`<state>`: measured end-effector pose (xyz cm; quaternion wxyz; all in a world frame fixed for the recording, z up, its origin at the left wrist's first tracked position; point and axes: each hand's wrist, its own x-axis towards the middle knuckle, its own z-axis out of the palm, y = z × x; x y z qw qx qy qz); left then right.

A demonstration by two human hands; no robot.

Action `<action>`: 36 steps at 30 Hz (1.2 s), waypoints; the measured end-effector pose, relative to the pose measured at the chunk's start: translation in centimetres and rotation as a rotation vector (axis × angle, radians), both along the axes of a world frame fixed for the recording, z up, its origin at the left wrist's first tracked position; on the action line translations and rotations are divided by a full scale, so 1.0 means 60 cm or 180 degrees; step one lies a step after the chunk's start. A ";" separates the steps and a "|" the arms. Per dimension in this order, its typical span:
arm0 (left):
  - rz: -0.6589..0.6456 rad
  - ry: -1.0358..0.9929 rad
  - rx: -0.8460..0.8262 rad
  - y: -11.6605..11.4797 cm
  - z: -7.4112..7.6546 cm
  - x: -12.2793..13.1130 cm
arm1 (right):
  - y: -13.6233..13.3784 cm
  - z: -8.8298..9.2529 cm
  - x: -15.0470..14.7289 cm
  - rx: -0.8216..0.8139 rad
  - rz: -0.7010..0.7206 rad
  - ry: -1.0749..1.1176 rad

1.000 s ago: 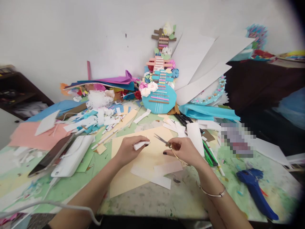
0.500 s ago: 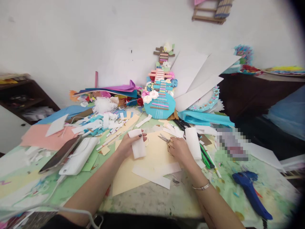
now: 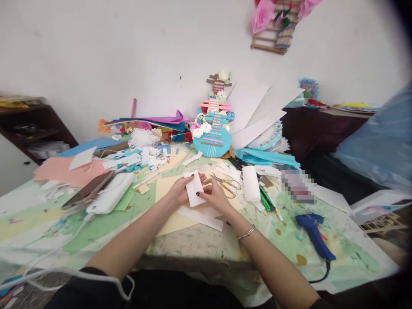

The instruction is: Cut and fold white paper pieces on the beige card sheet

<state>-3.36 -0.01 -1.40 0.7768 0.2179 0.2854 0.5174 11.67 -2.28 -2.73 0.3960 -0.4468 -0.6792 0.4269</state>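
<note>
A folded piece of white crepe paper (image 3: 195,192) is held over the cream sheet (image 3: 167,223). My left hand (image 3: 180,191) grips it from the left, thumb in front and fingers behind. From the right, my right hand (image 3: 216,196) pinches its edge, with the thumb on the front face. Gold-handled scissors (image 3: 228,184) lie on the table just beyond my right hand, touched by neither hand. White paper strips (image 3: 206,219) rest on the cream sheet below the hands.
A white paper roll (image 3: 251,184), a green cutter (image 3: 266,199) and a blue glue gun (image 3: 313,236) lie to the right. At the back stands a blue guitar-shaped paper craft (image 3: 213,143). Leftward are a white power bank (image 3: 111,195), a phone (image 3: 85,191) and paper scraps.
My right hand has let go of the scissors and moved left onto the white crepe paper. My left hand still holds the paper. The camera view has shifted.
</note>
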 end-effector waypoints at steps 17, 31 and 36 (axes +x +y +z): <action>0.0413 0.0700 0.0545 -0.028 -0.013 0.029 | -0.002 0.000 0.017 0.0172 -0.0090 0.0708; 0.0280 0.0851 0.0652 -0.025 -0.018 0.014 | 0.001 -0.003 0.021 -0.0107 0.0137 0.0759; 0.0187 0.0875 0.0775 -0.019 -0.024 0.014 | 0.000 -0.006 0.017 -0.0125 0.0018 0.0668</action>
